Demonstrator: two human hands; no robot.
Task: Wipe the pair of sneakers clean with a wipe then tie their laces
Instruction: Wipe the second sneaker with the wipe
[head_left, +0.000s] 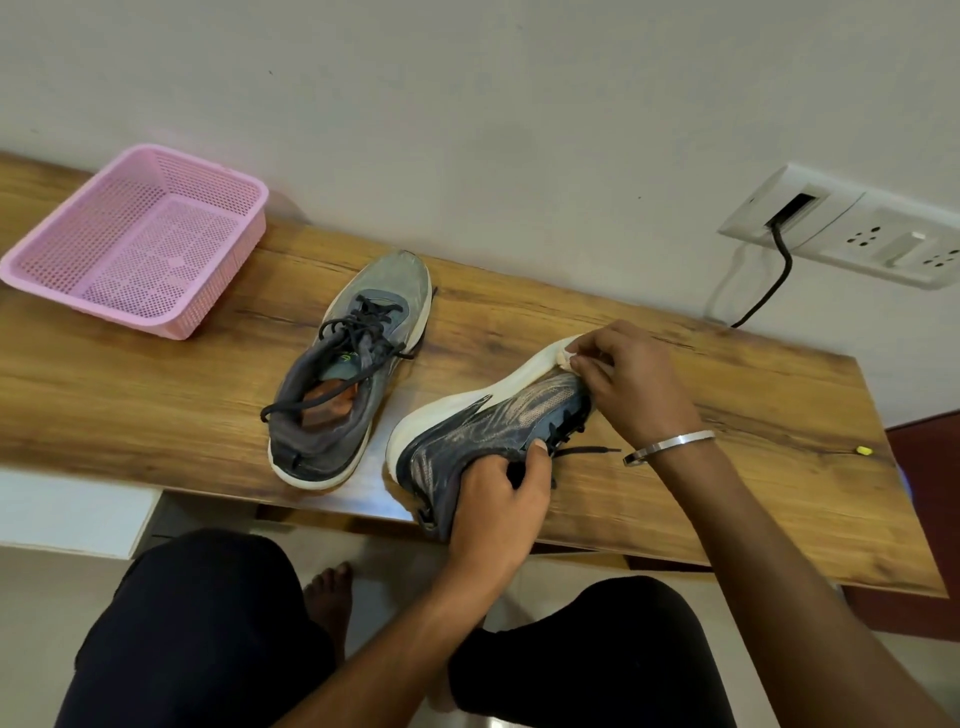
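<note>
Two grey sneakers with white soles are on a wooden table (571, 322). One sneaker (348, 374) stands upright at the middle, its black laces loose. The other sneaker (488, 421) is tipped on its side with the sole facing left. My left hand (498, 499) grips its heel and collar at the table's front edge. My right hand (628, 384) pinches a small white wipe (566, 359) against the toe end of that sneaker, by the white sole. A black lace end sticks out below my right wrist.
An empty pink plastic basket (140, 239) sits at the table's left end. A wall socket panel (852, 228) with a black cable hangs at the right. A tiny yellow object (863, 450) lies near the table's right edge. My knees are below the table front.
</note>
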